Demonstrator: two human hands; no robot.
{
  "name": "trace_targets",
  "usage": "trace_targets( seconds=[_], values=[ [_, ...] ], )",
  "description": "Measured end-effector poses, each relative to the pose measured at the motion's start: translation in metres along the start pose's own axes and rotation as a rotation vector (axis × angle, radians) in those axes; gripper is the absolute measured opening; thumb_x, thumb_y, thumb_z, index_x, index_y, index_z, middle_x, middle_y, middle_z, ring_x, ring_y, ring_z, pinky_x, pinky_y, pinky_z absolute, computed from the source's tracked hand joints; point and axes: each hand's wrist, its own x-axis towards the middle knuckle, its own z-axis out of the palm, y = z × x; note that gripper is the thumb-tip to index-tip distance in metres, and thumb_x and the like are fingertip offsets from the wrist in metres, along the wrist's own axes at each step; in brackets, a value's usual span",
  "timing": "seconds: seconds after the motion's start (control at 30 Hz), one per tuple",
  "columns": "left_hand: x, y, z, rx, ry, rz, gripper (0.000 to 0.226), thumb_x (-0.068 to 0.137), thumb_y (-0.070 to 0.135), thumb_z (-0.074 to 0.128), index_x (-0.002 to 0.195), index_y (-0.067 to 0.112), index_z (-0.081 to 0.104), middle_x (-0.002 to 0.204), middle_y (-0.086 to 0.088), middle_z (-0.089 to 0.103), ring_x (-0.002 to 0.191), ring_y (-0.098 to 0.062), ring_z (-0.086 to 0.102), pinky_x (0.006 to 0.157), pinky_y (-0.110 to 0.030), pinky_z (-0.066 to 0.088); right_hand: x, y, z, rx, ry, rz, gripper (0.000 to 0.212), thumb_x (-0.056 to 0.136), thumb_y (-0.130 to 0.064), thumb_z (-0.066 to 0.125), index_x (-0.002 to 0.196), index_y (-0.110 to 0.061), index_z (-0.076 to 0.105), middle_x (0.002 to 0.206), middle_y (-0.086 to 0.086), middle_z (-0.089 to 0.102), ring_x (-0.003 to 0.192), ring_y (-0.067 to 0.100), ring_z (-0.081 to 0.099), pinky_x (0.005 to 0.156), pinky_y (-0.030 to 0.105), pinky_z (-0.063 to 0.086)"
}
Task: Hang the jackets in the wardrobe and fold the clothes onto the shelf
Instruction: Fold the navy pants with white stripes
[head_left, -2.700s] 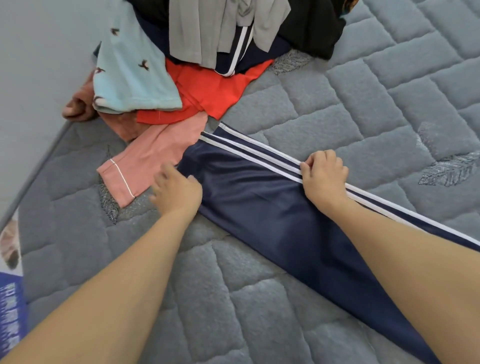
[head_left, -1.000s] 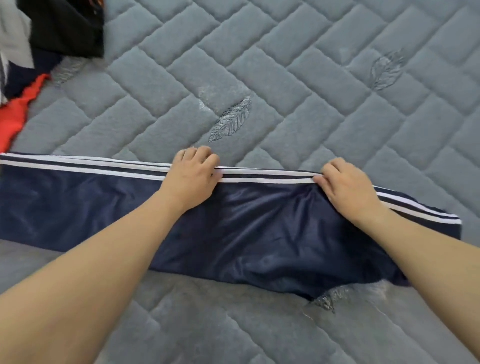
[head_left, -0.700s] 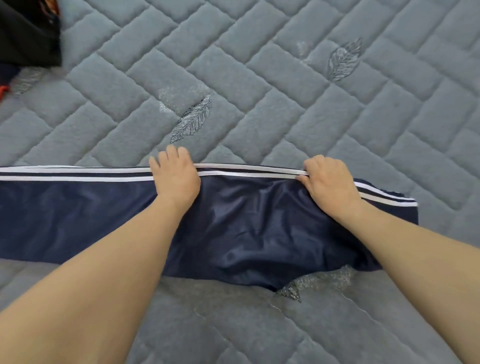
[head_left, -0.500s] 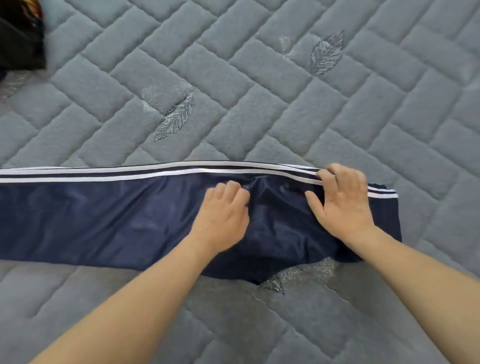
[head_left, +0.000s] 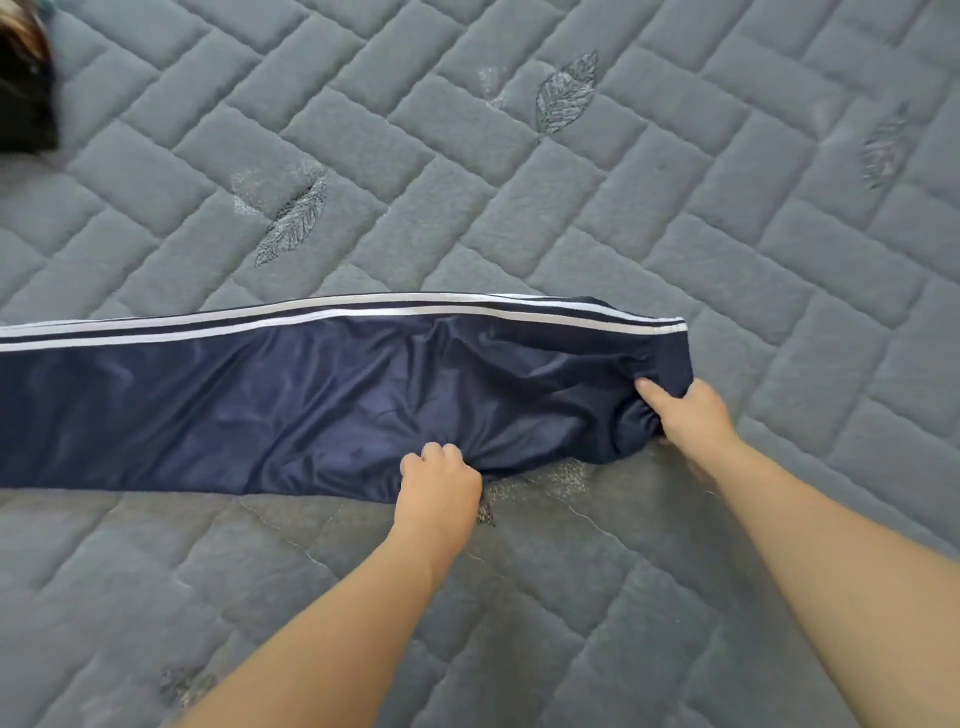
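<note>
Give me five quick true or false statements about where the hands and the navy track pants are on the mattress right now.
1. The navy track pants lie on the grey quilted mattress. True.
2. The left hand grips the pants' near edge. True.
3. The right hand rests on bare mattress, touching no fabric. False: it grips the bunched end of the pants.
4. The white stripes run along the edge nearest the person. False: along the far edge.
5. The pants are already folded into a small square. False: they lie stretched out.
</note>
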Motion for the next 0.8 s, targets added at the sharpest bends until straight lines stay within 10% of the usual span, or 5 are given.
trace_targets(
  seconds=[0.2,0.37,0.53,0.8],
  values=[
    [0.008,0.013,-0.016,-0.334,-0.185,-0.071,0.009,0.084,0.015,0.051,0.077,0.011,0.048,0.105,-0.002,0.034,0.096,-0.026,0.030,0.074,-0.040,0.042,0.015,-0.002,-0.024,-0.136,0.042,-0.078,0.043,0.090,-0.034,0.067,0.116,-0.002,0.053,0.115,0.017,0.059,0.110,0.036,0.057,0.080,0.035,0.041],
    [-0.005,0.019,-0.007,-0.268,-0.330,-0.029,0.017,0.079,0.017,0.048,0.095,0.020,0.044,0.111,-0.002,0.019,0.109,-0.030,0.023,0.089,-0.058,0.044,-0.032,-0.001,0.000,-0.612,0.425,-0.319,0.071,0.082,-0.038,0.070,0.138,-0.007,0.038,0.144,0.023,0.035,0.130,0.043,0.036,0.109,0.055,0.023],
    [-0.019,-0.017,0.005,-0.478,-0.088,-0.156,0.017,0.090,0.024,0.045,0.104,0.016,0.043,0.115,-0.004,0.049,0.114,-0.029,0.045,0.088,-0.044,0.046,-0.084,0.005,0.079,-0.942,0.039,-0.828,0.073,0.091,-0.052,0.030,0.153,-0.013,0.032,0.161,0.017,0.018,0.147,0.035,0.019,0.117,0.056,0.009],
    [-0.054,-0.114,0.078,-0.508,0.033,-0.572,0.072,0.093,0.069,0.031,0.153,0.034,0.011,0.162,0.001,0.002,0.149,-0.027,0.002,0.111,-0.065,0.021,-0.096,-0.013,0.149,-0.999,-0.034,-0.729,0.082,0.091,-0.059,0.008,0.156,-0.010,0.015,0.163,0.018,0.006,0.150,0.035,0.008,0.120,0.053,0.003]
  ],
)
